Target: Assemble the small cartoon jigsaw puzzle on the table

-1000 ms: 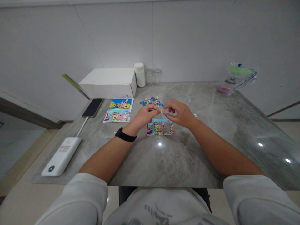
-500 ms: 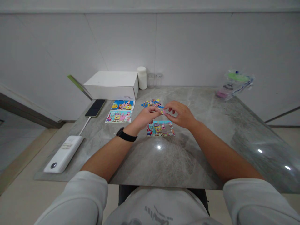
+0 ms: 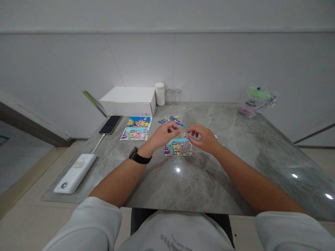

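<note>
A small cartoon jigsaw puzzle (image 3: 178, 147) lies partly assembled on the grey marble table (image 3: 199, 181). Just above it my left hand (image 3: 163, 134), with a black watch on the wrist, hovers with fingers curled in a pinch; what it holds is too small to name. My right hand (image 3: 202, 137) pinches a small puzzle piece (image 3: 185, 134) between thumb and fingers, close to the left hand. A heap of loose puzzle pieces (image 3: 170, 120) sits just behind both hands.
Two finished cartoon pictures (image 3: 136, 128) lie left of the puzzle. A white box (image 3: 128, 101), a white jar (image 3: 159, 94) and two glass jars (image 3: 173, 96) stand at the back. A phone (image 3: 110, 124) and a white power bank (image 3: 75, 173) lie left; a plastic bag (image 3: 255, 101) lies far right.
My hands have drawn slightly apart over the puzzle; the small piece that they held together now sits in the right hand. The head camera has tilted up.
</note>
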The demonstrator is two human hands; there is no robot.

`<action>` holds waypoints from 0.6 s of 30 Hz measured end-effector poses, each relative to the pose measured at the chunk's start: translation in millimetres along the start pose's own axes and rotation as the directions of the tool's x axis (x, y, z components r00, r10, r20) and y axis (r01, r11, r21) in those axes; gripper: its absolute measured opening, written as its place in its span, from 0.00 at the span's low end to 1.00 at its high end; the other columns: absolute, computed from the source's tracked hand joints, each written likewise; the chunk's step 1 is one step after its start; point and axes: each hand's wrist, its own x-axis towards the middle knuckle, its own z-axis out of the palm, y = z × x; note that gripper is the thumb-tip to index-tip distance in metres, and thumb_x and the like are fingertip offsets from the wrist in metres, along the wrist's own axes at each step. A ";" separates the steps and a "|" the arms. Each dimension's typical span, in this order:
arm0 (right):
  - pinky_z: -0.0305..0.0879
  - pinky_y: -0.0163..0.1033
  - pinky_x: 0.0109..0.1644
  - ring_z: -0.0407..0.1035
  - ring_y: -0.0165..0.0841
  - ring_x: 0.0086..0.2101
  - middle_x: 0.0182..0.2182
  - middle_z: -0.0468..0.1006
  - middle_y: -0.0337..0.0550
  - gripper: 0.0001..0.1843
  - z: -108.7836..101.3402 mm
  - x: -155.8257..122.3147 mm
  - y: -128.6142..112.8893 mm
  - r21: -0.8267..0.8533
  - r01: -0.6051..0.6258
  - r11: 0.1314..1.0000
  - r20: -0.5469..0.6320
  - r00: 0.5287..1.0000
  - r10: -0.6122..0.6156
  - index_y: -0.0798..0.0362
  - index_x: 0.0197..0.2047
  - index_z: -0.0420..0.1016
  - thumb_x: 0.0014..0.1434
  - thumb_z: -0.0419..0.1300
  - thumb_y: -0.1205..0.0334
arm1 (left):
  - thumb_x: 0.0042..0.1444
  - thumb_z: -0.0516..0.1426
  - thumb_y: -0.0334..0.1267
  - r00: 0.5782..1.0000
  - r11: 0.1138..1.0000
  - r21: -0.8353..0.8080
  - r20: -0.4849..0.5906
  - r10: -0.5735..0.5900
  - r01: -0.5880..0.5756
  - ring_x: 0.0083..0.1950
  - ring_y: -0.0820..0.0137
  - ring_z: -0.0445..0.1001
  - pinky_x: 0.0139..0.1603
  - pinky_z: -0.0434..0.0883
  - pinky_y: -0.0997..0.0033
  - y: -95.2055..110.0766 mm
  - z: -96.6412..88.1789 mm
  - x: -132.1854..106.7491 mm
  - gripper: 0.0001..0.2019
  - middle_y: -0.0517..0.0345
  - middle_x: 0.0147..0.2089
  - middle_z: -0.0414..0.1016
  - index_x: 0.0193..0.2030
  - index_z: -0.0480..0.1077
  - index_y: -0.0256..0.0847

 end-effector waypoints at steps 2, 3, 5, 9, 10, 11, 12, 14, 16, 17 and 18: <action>0.69 0.43 0.40 0.71 0.37 0.34 0.38 0.80 0.45 0.06 7.7 -10.4 5.6 -0.010 -0.022 1.000 0.027 0.999 0.023 0.47 0.45 0.77 0.65 0.63 0.58 | 0.63 0.62 0.41 0.996 0.986 0.142 -0.009 0.093 -0.091 0.35 0.72 0.70 0.40 0.68 0.69 -0.4 -5.4 -8.0 0.06 0.57 0.41 0.77 0.40 0.77 0.41; 0.69 0.43 0.40 0.71 0.37 0.35 0.38 0.80 0.45 0.05 12.5 -15.6 8.8 -0.015 -0.026 1.000 0.038 0.999 0.027 0.47 0.45 0.77 0.65 0.63 0.59 | 0.63 0.62 0.39 0.993 0.972 0.202 0.003 0.122 -0.120 0.36 0.71 0.70 0.41 0.68 0.68 -2.4 -6.7 -13.8 0.05 0.57 0.42 0.77 0.40 0.77 0.41; 0.69 0.44 0.43 0.72 0.38 0.37 0.39 0.81 0.46 0.05 23.0 -25.2 15.1 -0.024 -0.023 0.999 0.058 0.998 0.024 0.48 0.45 0.78 0.66 0.63 0.58 | 0.63 0.62 0.37 0.988 0.943 0.295 0.029 0.152 -0.154 0.37 0.71 0.71 0.43 0.69 0.67 -10.3 -5.8 -27.8 0.04 0.57 0.41 0.77 0.41 0.77 0.41; 0.67 0.46 0.49 0.73 0.41 0.41 0.40 0.82 0.47 0.05 40.6 -37.1 24.2 -0.052 0.032 0.998 0.136 0.990 -0.025 0.49 0.45 0.78 0.68 0.63 0.59 | 0.65 0.62 0.37 0.983 0.890 0.417 0.055 0.178 -0.184 0.44 0.66 0.75 0.48 0.72 0.64 -32.7 3.6 -53.8 0.05 0.54 0.43 0.79 0.45 0.78 0.41; 0.66 0.47 0.50 0.73 0.41 0.42 0.40 0.82 0.47 0.05 43.4 -38.4 25.4 -0.065 0.045 0.997 0.159 0.987 -0.034 0.49 0.45 0.78 0.67 0.63 0.59 | 0.65 0.62 0.37 0.976 0.864 0.455 0.086 0.198 -0.215 0.46 0.64 0.76 0.51 0.72 0.63 -37.8 5.7 -57.7 0.07 0.53 0.45 0.79 0.48 0.79 0.41; 0.66 0.47 0.50 0.73 0.42 0.42 0.41 0.82 0.47 0.05 45.6 -39.3 26.1 -0.078 0.052 0.996 0.181 0.983 -0.037 0.49 0.45 0.79 0.67 0.64 0.60 | 0.65 0.62 0.38 0.971 0.841 0.485 0.111 0.211 -0.238 0.48 0.62 0.76 0.53 0.72 0.61 -42.1 7.2 -60.3 0.09 0.52 0.47 0.80 0.50 0.79 0.42; 0.65 0.47 0.51 0.73 0.42 0.43 0.41 0.83 0.47 0.04 47.3 -39.8 26.4 -0.088 0.053 0.995 0.200 0.979 -0.035 0.49 0.45 0.79 0.67 0.65 0.60 | 0.66 0.62 0.38 0.965 0.819 0.509 0.137 0.226 -0.264 0.50 0.61 0.75 0.54 0.72 0.60 -45.6 8.2 -61.8 0.10 0.51 0.48 0.80 0.52 0.79 0.43; 0.63 0.46 0.52 0.73 0.42 0.44 0.42 0.83 0.47 0.03 49.6 -40.3 25.9 -0.101 0.045 0.994 0.236 0.971 -0.020 0.49 0.44 0.79 0.67 0.65 0.61 | 0.66 0.62 0.39 0.953 0.790 0.534 0.177 0.245 -0.302 0.51 0.60 0.74 0.56 0.72 0.59 -50.1 9.5 -62.3 0.11 0.51 0.51 0.80 0.54 0.80 0.44; 0.62 0.46 0.52 0.74 0.41 0.45 0.42 0.83 0.46 0.03 51.3 -40.4 24.6 -0.110 0.037 0.993 0.268 0.963 -0.006 0.49 0.44 0.80 0.67 0.65 0.62 | 0.67 0.61 0.38 0.943 0.776 0.536 0.209 0.260 -0.333 0.53 0.60 0.74 0.58 0.72 0.58 -51.8 10.7 -61.7 0.11 0.51 0.52 0.80 0.54 0.80 0.44; 0.62 0.46 0.52 0.74 0.41 0.45 0.42 0.84 0.46 0.03 52.0 -40.3 23.9 -0.115 0.034 0.993 0.280 0.960 0.000 0.49 0.44 0.80 0.67 0.65 0.62 | 0.67 0.61 0.38 0.938 0.772 0.534 0.226 0.262 -0.345 0.53 0.60 0.74 0.59 0.71 0.57 -51.9 11.6 -61.4 0.11 0.51 0.53 0.80 0.53 0.81 0.45; 0.61 0.46 0.52 0.74 0.41 0.46 0.42 0.84 0.46 0.03 52.8 -40.3 23.3 -0.120 0.032 0.992 0.290 0.957 0.005 0.49 0.44 0.81 0.67 0.66 0.62 | 0.67 0.62 0.38 0.935 0.770 0.531 0.243 0.260 -0.352 0.54 0.60 0.74 0.60 0.71 0.57 -51.8 12.8 -61.4 0.11 0.52 0.55 0.79 0.53 0.81 0.45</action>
